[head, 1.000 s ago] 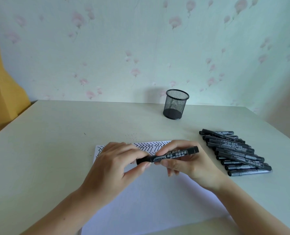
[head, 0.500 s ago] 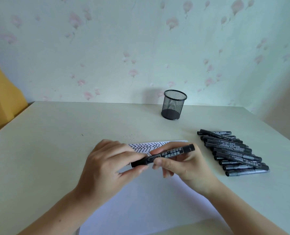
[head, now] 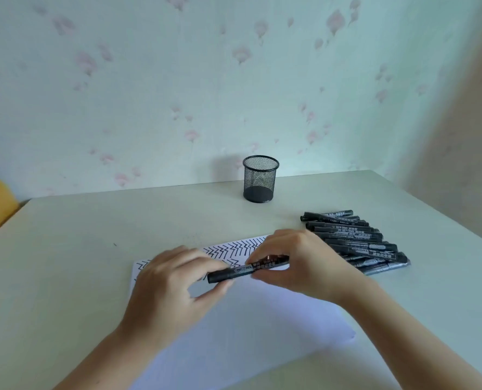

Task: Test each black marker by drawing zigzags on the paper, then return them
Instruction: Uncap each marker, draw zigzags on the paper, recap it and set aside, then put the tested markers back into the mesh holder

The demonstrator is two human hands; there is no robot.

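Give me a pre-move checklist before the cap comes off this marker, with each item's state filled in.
1. Marker held at both ends by left hand and right hand: ok.
2. Cap on: cannot tell.
3. Bare paper below the zigzags: ok.
4. Marker pile clear of the paper: ok.
5. Mesh cup upright, out of the way: ok.

Paper (head: 234, 327) on table (head: 65, 263); marker pile (head: 355, 243) right of it; mesh cup (head: 260, 179) behind.
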